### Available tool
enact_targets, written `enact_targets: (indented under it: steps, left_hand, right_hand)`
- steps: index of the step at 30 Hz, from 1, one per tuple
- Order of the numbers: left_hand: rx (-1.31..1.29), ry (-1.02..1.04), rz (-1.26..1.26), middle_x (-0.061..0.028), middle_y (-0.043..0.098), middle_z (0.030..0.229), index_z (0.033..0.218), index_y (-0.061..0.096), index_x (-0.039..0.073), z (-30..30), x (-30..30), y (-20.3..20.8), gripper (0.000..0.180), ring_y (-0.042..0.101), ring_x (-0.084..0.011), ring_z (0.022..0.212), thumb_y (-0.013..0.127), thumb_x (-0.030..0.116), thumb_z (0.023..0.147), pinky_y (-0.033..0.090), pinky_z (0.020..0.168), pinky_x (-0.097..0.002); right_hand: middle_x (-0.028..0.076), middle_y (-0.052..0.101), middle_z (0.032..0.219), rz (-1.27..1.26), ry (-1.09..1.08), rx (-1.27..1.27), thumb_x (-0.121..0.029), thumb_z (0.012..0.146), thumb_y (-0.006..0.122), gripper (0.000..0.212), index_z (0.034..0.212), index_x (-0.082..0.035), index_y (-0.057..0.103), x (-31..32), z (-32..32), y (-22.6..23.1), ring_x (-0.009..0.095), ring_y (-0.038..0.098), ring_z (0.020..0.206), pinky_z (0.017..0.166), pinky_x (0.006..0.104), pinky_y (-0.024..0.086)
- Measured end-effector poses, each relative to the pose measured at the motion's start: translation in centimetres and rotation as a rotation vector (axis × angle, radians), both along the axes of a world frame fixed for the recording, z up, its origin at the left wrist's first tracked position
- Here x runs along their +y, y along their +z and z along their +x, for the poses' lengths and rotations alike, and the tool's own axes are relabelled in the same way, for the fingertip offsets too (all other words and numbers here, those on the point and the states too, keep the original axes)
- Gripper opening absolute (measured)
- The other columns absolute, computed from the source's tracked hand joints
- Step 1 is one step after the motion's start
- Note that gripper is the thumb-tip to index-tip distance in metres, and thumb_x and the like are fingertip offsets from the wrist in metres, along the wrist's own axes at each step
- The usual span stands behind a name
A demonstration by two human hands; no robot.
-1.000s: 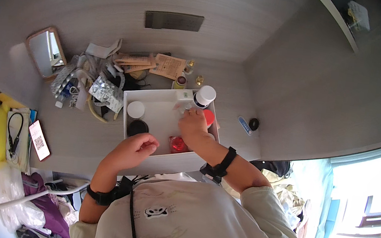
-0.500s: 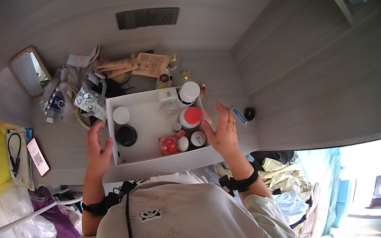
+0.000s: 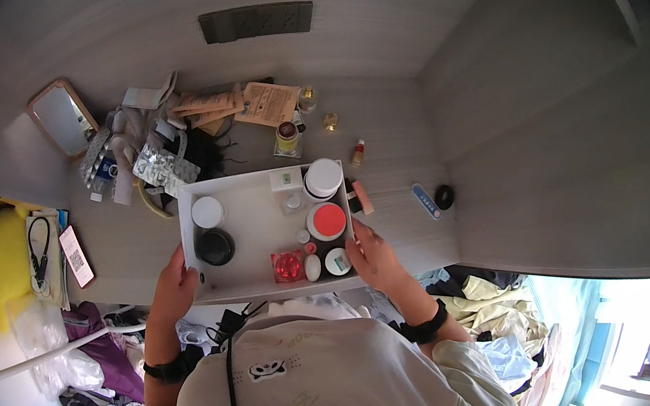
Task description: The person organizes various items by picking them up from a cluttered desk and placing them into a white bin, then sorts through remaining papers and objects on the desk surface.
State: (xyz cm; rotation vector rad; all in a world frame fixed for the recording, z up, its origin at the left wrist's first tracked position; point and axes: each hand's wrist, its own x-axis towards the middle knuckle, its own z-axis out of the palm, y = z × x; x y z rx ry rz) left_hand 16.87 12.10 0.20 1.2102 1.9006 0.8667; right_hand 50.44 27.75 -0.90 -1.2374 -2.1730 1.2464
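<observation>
Both my hands grip a shallow white box (image 3: 256, 184) by its short sides. My left hand (image 3: 176, 286) is closed on the near left corner, its fingers partly hidden by the wall. My right hand (image 3: 371, 259) holds the right wall, thumb near the rim. Inside, a white-lidded jar (image 3: 208, 212) and a black round lid (image 3: 215, 246) lie at the left. Along the right stand a white jar (image 3: 324, 178), a red-topped jar (image 3: 328, 221) and a small dark jar with a white lid (image 3: 338, 261). A red clear container (image 3: 287, 266) sits at the front beside a white oval item (image 3: 313, 267).
Behind the box are brown paper packets (image 3: 268, 104), a yellow jar (image 3: 287, 140) and small bottles. A framed mirror (image 3: 61, 116) leans at the left near blister packs (image 3: 162, 169). A phone (image 3: 76, 257) lies by the left edge; a blue stick-shaped item (image 3: 426, 201) lies at the right.
My hands, apart from the box before, have closed on its two sides. The box has shifted slightly nearer me, uncovering more of the small things behind and to its right.
</observation>
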Motion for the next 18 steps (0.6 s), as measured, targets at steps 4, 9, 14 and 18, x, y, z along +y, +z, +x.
enact_targets:
  steps: [4, 9, 14, 18]
  left_hand:
    - [-0.032, 0.034, -0.003, -0.0158, 0.061, 0.112, 0.137, 0.04, 0.004, 0.3, -2.4, 0.2, 0.055, 0.059, -0.0209, 0.102, 0.042, -0.001, 0.082, 0.043, 0.088, -0.0296]
    - [-0.029, 0.068, 0.033, -0.0161, 0.06, 0.116, 0.135, 0.042, 0.002, 0.1, -4.5, -0.1, 0.053, 0.057, -0.0196, 0.104, 0.042, -0.001, 0.082, 0.042, 0.09, -0.0288]
    - [-0.146, 0.134, 0.008, -0.0155, 0.055, 0.124, 0.136, 0.04, 0.003, 0.2, -5.7, 0.0, 0.054, 0.054, -0.0215, 0.111, 0.049, 0.0, 0.083, 0.043, 0.091, -0.0331]
    - [0.02, 0.204, 0.136, -0.014, 0.051, 0.126, 0.134, 0.042, 0.003, 0.9, -5.0, 0.4, 0.05, 0.051, -0.0222, 0.114, 0.051, 0.001, 0.085, 0.043, 0.09, -0.0339]
  right_hand:
    - [0.026, 0.059, 0.094, 0.06, 0.025, 0.048, -0.009, 0.086, 0.052, 0.044, 0.127, 0.004, 0.041, -1.0, 0.0, -0.3, 0.039, 0.061, 0.079, 0.069, 0.0436, 0.049]
    - [0.024, 0.06, 0.089, 0.048, 0.081, 0.017, -0.01, 0.085, 0.056, 0.033, 0.114, 0.003, 0.05, -0.8, -0.9, 2.1, 0.035, 0.062, 0.074, 0.07, 0.0435, 0.05]
    - [0.013, 0.063, 0.077, 0.183, 0.145, -0.01, -0.015, 0.087, 0.058, 0.026, 0.11, -0.003, 0.057, 9.1, -1.6, -0.5, 0.023, 0.063, 0.071, 0.068, 0.0343, 0.05]
    - [0.019, 0.06, 0.102, 0.511, -0.029, -0.22, -0.014, 0.083, 0.06, 0.033, 0.114, -0.003, 0.055, 19.0, -5.0, -3.9, 0.034, 0.061, 0.083, 0.075, 0.0396, 0.049]
